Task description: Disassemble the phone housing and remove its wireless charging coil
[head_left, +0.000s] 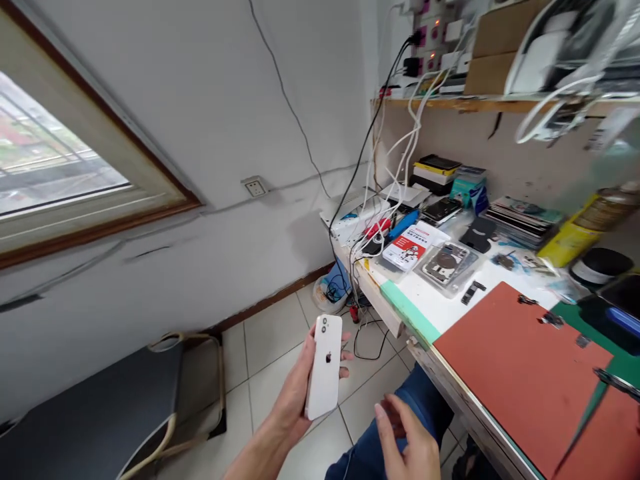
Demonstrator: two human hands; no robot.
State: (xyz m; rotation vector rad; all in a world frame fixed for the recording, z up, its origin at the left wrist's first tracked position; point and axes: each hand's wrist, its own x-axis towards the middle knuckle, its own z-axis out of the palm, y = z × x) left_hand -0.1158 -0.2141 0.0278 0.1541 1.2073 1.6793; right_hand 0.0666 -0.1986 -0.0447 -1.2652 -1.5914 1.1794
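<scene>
A white smartphone [323, 383] with two rear camera lenses and a dark apple logo faces me back side up. My left hand [295, 393] is wrapped round it, thumb along one long edge and fingertips showing past the other. The phone is held over the tiled floor, to the left of the workbench. Lower right of it, my right hand [407, 440] hovers above my jeans, apart from the phone. Its fingers are loosely curved, the thumb apart from the index finger, and nothing shows between them.
On the workbench lie an orange-red mat [520, 380], a clear plastic case with phone parts [449, 263] and a red-and-white booklet [413, 247]. White cables [413, 143] hang from the shelf. A folding chair or cot [110, 407] stands at left, below a window [55, 147].
</scene>
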